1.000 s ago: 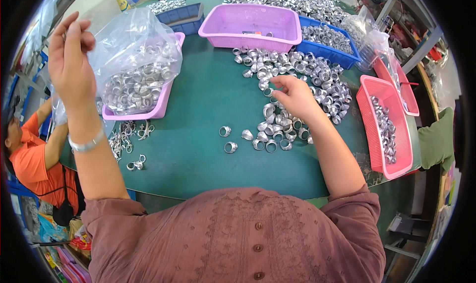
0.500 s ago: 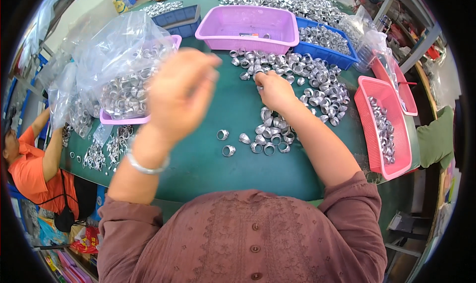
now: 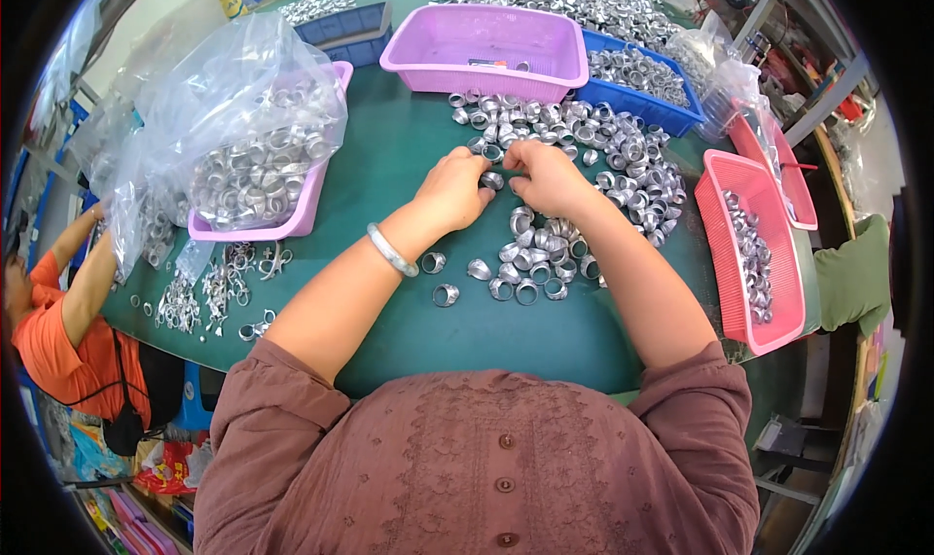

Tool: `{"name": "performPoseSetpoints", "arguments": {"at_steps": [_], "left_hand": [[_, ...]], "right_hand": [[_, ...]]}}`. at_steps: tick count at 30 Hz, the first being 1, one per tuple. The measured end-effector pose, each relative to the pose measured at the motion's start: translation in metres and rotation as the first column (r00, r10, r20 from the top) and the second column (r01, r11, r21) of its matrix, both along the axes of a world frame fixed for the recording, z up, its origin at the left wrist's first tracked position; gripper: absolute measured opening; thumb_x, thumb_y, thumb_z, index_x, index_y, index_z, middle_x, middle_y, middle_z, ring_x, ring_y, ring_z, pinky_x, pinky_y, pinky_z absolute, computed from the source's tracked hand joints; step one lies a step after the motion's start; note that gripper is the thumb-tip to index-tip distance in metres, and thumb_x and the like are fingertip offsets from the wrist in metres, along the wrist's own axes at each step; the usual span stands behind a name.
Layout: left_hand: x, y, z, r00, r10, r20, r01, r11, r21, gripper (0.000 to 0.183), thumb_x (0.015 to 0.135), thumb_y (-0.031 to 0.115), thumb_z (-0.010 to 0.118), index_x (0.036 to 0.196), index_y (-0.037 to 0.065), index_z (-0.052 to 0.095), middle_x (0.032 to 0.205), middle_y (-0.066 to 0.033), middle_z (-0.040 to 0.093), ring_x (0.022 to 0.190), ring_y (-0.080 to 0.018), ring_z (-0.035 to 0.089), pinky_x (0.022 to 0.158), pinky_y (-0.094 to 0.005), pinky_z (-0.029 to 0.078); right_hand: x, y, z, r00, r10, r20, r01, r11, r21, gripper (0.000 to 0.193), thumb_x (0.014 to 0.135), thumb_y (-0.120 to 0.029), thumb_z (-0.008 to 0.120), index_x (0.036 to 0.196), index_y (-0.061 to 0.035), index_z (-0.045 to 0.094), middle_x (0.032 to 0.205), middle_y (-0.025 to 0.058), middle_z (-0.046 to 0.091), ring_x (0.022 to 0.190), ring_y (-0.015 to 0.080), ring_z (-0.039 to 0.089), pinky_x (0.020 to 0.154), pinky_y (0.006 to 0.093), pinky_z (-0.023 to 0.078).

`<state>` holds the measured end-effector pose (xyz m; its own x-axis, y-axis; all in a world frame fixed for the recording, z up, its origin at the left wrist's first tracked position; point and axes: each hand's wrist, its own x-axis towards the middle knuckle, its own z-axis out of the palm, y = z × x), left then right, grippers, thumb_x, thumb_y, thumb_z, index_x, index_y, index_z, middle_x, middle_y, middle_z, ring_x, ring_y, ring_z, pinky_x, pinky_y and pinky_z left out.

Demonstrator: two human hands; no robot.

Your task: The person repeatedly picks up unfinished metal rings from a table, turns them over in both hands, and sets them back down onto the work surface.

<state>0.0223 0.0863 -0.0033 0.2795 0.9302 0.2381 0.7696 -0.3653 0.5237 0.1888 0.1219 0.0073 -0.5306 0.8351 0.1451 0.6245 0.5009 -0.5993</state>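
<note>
Both my hands meet at the near edge of a pile of silver metal rings (image 3: 637, 176) on a green tabletop. My left hand (image 3: 452, 193) is closed, thumb and fingers around a ring (image 3: 493, 180). Just beyond its fingertips lies another ring (image 3: 492, 153). My right hand (image 3: 547, 179) is beside it, fingers curled and pressed together; what they hold, if anything, is hidden. A smaller group of rings (image 3: 530, 258) lies nearer me, with a few loose rings (image 3: 446, 295) to its left.
A purple basket (image 3: 486, 25) stands beyond the pile, beside a blue bin (image 3: 637, 107) of rings. A pink basket (image 3: 754, 331) with rings is at right. On the left, a plastic bag of rings (image 3: 263, 171) rests in another purple basket (image 3: 309, 210). A person in orange (image 3: 73, 346) works at far left.
My left hand has come down and right from above the left side of the table to the rings beside my right hand, and its fingers have closed on a ring. The right hand has barely moved.
</note>
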Motion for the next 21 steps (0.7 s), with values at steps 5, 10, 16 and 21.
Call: {"name": "performPoseSetpoints", "arguments": {"at_steps": [5,10,16,21], "left_hand": [[-0.007,-0.008,-0.003,0.991,0.087,-0.097,-0.090,0.996,-0.028,0.034,0.070,0.016,0.069,0.099,0.002,0.060,0.094,-0.0162,0.054,0.084,-0.0311,0.055,0.074,-0.0367,0.045],[-0.015,-0.020,0.008,0.973,0.089,-0.215,-0.123,0.981,-0.148,0.023,0.070,0.015,0.069,0.081,-0.001,0.058,0.085,-0.0137,0.057,0.078,-0.0272,0.057,0.069,-0.0347,0.046],[-0.034,-0.027,0.009,0.723,0.266,0.637,0.203,0.800,-0.564,0.015,0.083,0.018,0.061,0.085,0.004,0.056,0.087,-0.0060,0.059,0.070,-0.0136,0.057,0.060,-0.0258,0.047],[-0.032,-0.045,0.011,0.343,0.314,0.885,0.463,0.763,-0.451,0.015,0.088,0.017,0.054,0.094,0.004,0.052,0.094,-0.0083,0.059,0.079,-0.0143,0.058,0.070,-0.0249,0.050]], "right_hand": [[-0.007,-0.003,-0.007,0.985,0.079,0.153,-0.102,0.984,0.148,0.031,0.068,-0.018,0.067,0.097,-0.0069,0.062,0.097,0.0146,0.058,0.096,0.0305,0.053,0.083,0.0388,0.043],[-0.012,-0.002,-0.006,0.972,0.060,0.225,-0.102,0.979,0.177,0.024,0.070,-0.021,0.065,0.091,-0.0088,0.065,0.094,0.0141,0.058,0.092,0.0310,0.055,0.080,0.0382,0.044],[-0.004,-0.012,0.015,0.946,-0.086,-0.314,-0.089,0.861,-0.501,0.012,0.078,-0.006,0.063,0.086,0.0021,0.061,0.083,0.0059,0.061,0.067,0.0105,0.057,0.060,0.0237,0.045],[0.010,-0.036,0.023,0.763,-0.214,-0.609,-0.335,0.676,-0.657,0.019,0.081,-0.007,0.060,0.096,0.0037,0.055,0.085,0.0077,0.060,0.074,0.0153,0.059,0.065,0.0253,0.048]]}}
